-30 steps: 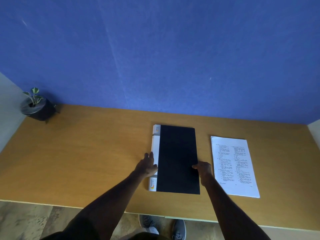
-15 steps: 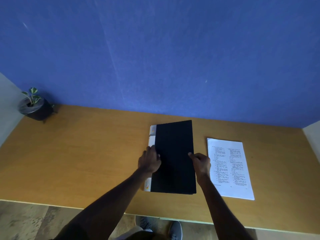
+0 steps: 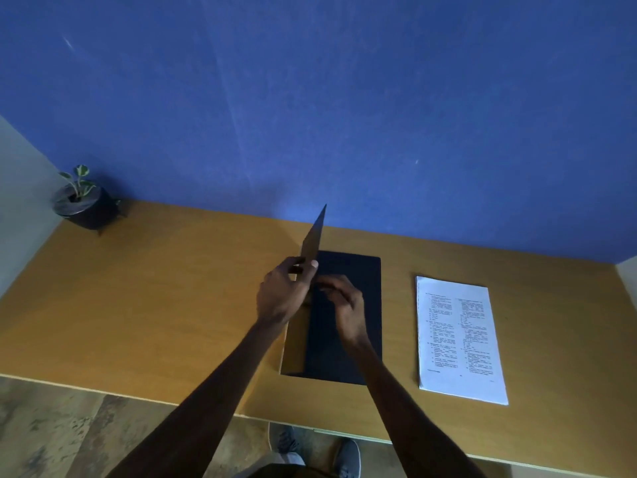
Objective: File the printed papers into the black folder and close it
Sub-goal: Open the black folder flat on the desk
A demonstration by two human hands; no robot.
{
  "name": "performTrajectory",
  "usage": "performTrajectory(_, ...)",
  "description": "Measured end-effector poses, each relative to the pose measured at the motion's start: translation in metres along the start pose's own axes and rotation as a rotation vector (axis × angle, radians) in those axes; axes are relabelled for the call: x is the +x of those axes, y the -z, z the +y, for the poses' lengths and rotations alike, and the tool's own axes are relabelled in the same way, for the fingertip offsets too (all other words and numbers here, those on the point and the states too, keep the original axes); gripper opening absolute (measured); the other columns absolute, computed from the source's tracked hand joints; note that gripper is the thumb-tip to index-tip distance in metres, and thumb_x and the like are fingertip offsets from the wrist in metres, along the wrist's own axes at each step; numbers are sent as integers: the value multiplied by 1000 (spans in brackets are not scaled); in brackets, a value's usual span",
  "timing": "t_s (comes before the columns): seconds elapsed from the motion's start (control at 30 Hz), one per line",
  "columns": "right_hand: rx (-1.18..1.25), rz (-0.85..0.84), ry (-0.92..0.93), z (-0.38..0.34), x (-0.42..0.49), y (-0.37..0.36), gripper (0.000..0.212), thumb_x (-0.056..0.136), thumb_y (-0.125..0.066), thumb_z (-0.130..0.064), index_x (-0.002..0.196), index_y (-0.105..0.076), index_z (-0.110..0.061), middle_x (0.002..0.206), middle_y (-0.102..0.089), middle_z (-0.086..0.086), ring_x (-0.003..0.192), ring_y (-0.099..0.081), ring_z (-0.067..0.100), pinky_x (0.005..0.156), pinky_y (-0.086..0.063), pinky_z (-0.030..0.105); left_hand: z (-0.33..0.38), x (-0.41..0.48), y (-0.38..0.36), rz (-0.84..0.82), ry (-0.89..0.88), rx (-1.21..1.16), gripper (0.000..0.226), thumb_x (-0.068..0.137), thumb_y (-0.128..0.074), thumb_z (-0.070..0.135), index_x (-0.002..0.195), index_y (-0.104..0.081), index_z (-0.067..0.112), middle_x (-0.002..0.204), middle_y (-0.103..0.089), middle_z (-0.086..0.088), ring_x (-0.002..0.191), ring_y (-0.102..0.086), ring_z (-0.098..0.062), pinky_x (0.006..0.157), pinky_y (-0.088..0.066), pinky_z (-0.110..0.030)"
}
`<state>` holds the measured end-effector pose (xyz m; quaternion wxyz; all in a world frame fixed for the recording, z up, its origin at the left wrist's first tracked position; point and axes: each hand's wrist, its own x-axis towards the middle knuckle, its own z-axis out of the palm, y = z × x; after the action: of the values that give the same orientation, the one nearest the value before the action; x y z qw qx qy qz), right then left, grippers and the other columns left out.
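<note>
Folder (image 3: 344,305) is plain black, papers (image 3: 458,339) white with small black print in two columns. Desk (image 3: 155,305) is orange-brown wood, wall (image 3: 344,98) deep blue, pot (image 3: 86,208) dark with green-white leaves.

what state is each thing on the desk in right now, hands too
folder: partly open, front cover raised on edge
papers: flat stack on the desk, right of the folder, not filed
left hand: pinching the cover
right hand: over the folder's inside, holding nothing
plant: upright, far left corner
</note>
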<state>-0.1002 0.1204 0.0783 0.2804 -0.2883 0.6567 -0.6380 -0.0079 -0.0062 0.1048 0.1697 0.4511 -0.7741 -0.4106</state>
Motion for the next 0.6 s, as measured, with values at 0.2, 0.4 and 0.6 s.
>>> performTrajectory(0.2,-231,-212,11,38,1,-56,59,94,-49,-4,146,-65,-25,151,-61,-8,141,-56,13,112,-53,43,-42,17,61,47,21,-253,27,104,-66,49,124,-77,35,110,-81,10,95,-80,-16,66,-69,-49)
performTrajectory(0.4,-718,-488,37,81,-1,-100,68,105,-47,-32,169,-27,-25,177,-27,-2,158,-37,27,124,-37,55,-92,54,108,159,36,-198,29,95,-65,15,117,-81,27,107,-82,5,105,-78,-18,85,-65,-53)
performTrajectory(0.6,-998,-643,43,104,2,-127,80,108,-52,-40,172,-9,-17,181,-3,2,164,-20,31,128,-23,59,-142,80,122,218,169,6,44,87,-60,-3,110,-85,25,99,-82,0,100,-77,-25,83,-61,-43)
